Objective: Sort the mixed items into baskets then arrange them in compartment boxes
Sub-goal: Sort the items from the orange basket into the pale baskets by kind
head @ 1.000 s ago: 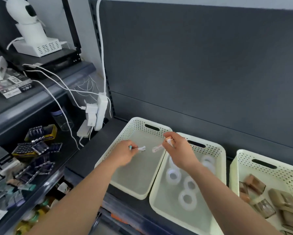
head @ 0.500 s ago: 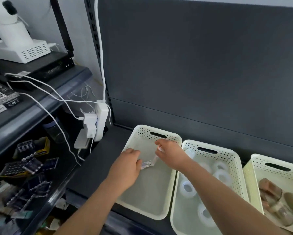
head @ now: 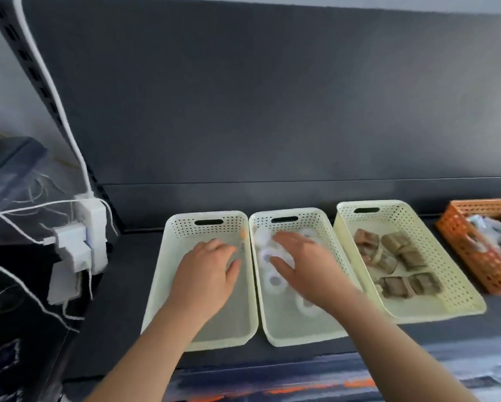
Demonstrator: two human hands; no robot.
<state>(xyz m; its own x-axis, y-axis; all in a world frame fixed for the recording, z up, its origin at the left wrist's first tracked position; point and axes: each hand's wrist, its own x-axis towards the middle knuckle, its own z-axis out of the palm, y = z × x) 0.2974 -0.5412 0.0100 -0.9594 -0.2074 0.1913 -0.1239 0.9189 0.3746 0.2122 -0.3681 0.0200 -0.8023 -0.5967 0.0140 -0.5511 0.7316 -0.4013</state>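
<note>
Three cream baskets stand side by side on the dark shelf. My left hand (head: pixel 205 274) hovers palm down inside the left basket (head: pixel 160 288), fingers relaxed. Just past its fingertips, small clear items with an orange tip (head: pixel 242 240) lie by that basket's right wall, blurred. My right hand (head: pixel 301 265) is spread flat above the middle basket (head: pixel 319 219), over several white tape rolls (head: pixel 275 282), and holds nothing. The right basket (head: pixel 452 274) contains several brown packets (head: pixel 395 285).
An orange basket (head: pixel 475 256) with mixed items sits at the far right. A white power strip with plugs and cables (head: pixel 92 230) hangs at the left, beside a dark lower shelf. A tall dark back panel rises behind the baskets.
Both hands brought small clear items down into the left basket and let them go. My right hand then moved right over the middle basket. The view swung right.
</note>
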